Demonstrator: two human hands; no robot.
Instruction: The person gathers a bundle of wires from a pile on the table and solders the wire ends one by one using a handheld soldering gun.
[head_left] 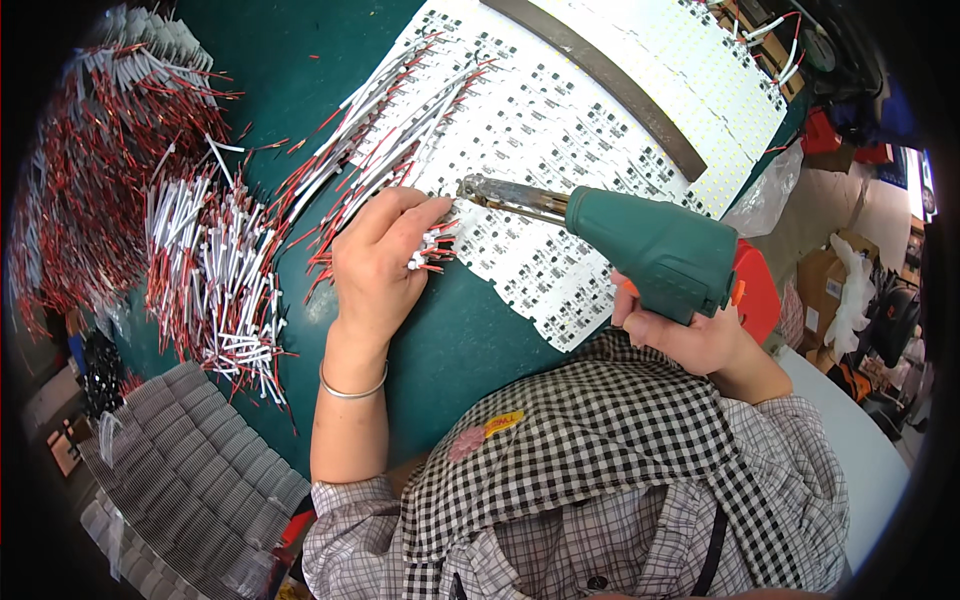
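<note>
My right hand (695, 342) grips the handle of a green soldering gun (650, 245) with a red part at its rear. Its metal tip points left and reaches the white LED circuit-board sheet (525, 255), close to my left fingertips. My left hand (375, 255) is closed around a small bunch of white-and-red wires (433, 250), whose ends stick out past the fingers. Thumb and forefinger are pinched together at the board; what lies between them is hidden. Long white-and-red wires (400, 120) lie in rows across the board's left part.
A dark curved strip (610, 75) lies across the boards. To the left are a heap of short white wires (215, 270) and a larger pile of red-and-grey wires (85, 180). Grey ribbed stacks (195, 470) stand lower left. Clear plastic (768, 195) sits at the right edge.
</note>
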